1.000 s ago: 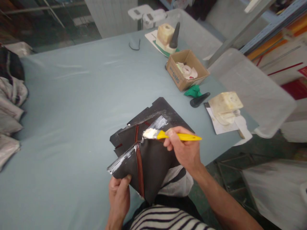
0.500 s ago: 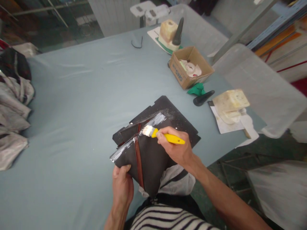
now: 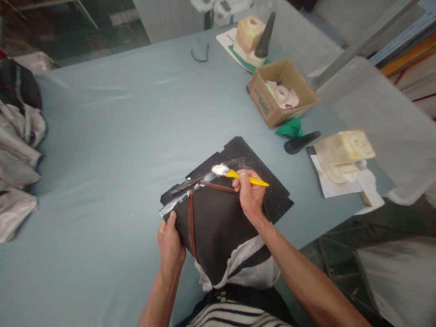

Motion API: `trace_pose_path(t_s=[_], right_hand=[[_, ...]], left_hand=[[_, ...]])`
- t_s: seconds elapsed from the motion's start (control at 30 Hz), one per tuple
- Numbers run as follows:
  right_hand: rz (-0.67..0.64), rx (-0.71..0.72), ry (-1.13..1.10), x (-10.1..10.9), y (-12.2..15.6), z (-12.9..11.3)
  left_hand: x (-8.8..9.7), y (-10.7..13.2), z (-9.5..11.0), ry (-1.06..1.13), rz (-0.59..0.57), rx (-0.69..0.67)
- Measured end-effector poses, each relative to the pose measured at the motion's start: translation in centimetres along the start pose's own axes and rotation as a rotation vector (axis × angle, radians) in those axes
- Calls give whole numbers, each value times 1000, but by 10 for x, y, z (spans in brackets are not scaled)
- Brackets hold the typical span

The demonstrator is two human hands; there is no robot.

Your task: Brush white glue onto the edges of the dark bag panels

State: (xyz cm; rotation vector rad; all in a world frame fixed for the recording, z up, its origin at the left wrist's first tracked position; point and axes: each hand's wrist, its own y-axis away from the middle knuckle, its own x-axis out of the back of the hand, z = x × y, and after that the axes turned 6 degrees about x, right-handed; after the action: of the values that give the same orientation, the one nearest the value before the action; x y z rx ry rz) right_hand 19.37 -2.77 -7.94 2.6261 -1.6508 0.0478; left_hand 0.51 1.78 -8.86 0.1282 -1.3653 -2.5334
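My right hand (image 3: 251, 193) is closed round the yellow handle of a paintbrush (image 3: 250, 180), its bristles coated in a white paste. The brush tip is over the upper edge of a dark sheet piece (image 3: 218, 222) with two reddish-brown strips on it. White paste streaks the left part of that edge. My left hand (image 3: 171, 240) grips the piece at its lower left, thumb on top, other fingers hidden beneath. Behind it, a dark notched board (image 3: 269, 181), speckled with white, lies on the table. Pale cloth (image 3: 252, 259) hangs below the piece near my lap.
On the blue-grey table (image 3: 102, 159), a cardboard box (image 3: 267, 102) holds a tape roll and scraps. Nearby are a green cloth (image 3: 291, 128), a black tapered object (image 3: 301, 142) and pale paste-stained containers (image 3: 344, 152). Crumpled cloth (image 3: 17, 154) lies far left.
The brush has lifted slightly up and right, its handle now flatter. The dark piece has shifted, and a second brown strip now shows fully across it. The view has moved slightly.
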Motion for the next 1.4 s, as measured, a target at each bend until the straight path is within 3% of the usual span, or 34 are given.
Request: trace_pose_path(t_s=[0.17,0.3,0.37,0.57,0.77,0.93,1.07,1.23,1.4], right_hand=[[-188,42,116,-10,8,-13],[-260,21,279,-19,9,-4],[-276,69,345,-23,13,1],[-495,194,454,-32,23,1],[-348,279,597,-31,12,1],[-505,209,526,-42,22,0],[-341,206,591,-46,21,3],[-527,197,566,-55,32,-2],[-355,215,695,-50,28,0]], left_hand=[[-4,-8,-8,-15,55,12],[-4,-19,-17,-16,77,47],[-3,-26,-22,-41,60,28],[3,-35,-31,-73,33,20],[6,-34,-33,-37,12,47],[9,-35,-33,-23,-36,29],[12,-35,-33,-23,-57,36],[13,-34,-32,16,-104,28],[15,-33,-32,82,-152,85]])
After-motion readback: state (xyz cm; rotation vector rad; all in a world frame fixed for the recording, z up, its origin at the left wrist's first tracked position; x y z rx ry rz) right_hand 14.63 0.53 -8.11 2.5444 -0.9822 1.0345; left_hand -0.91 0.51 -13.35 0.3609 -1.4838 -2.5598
